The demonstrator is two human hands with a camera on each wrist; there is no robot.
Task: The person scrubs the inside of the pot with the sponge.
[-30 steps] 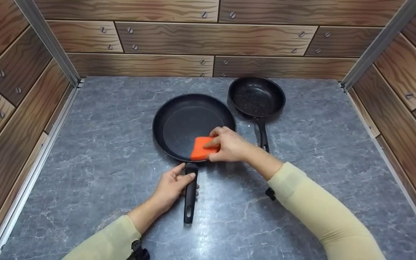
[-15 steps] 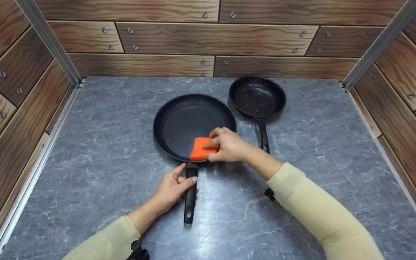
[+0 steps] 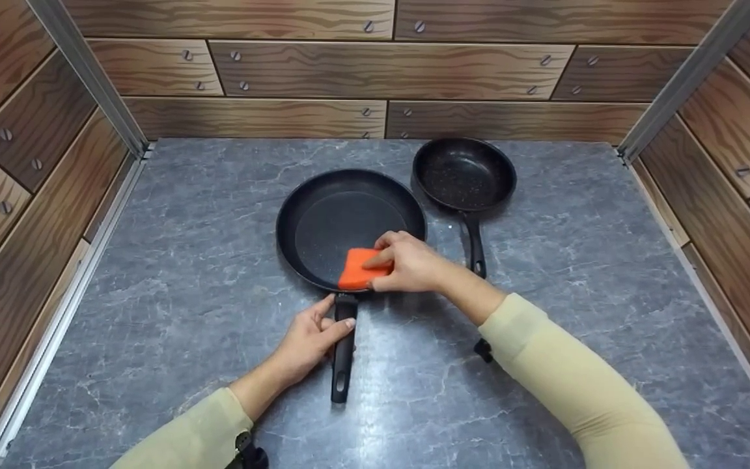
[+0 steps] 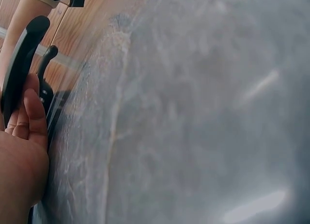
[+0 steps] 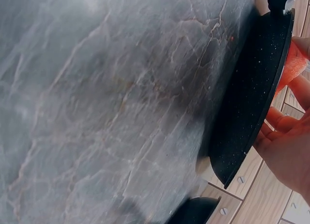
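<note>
Grip: while the left hand (image 3: 305, 340) grasped the handle (image 3: 344, 355) of the large pan (image 3: 326, 225), the right hand (image 3: 411, 264) pinched the sponge (image 3: 353, 270).
Sponge: orange, it sat inside the large pan's near rim, by the handle.
Small pan (image 3: 465, 172): it rested beyond and to the right, its handle (image 3: 473, 241) at the near side.
Surface (image 3: 153, 293): grey and veined, it carried both pans.

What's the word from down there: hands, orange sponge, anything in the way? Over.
Left hand gripping handle of larger pan. Right hand holding orange sponge inside that pan, near the handle. Smaller pan off to the right, seemingly not in the way.
</note>
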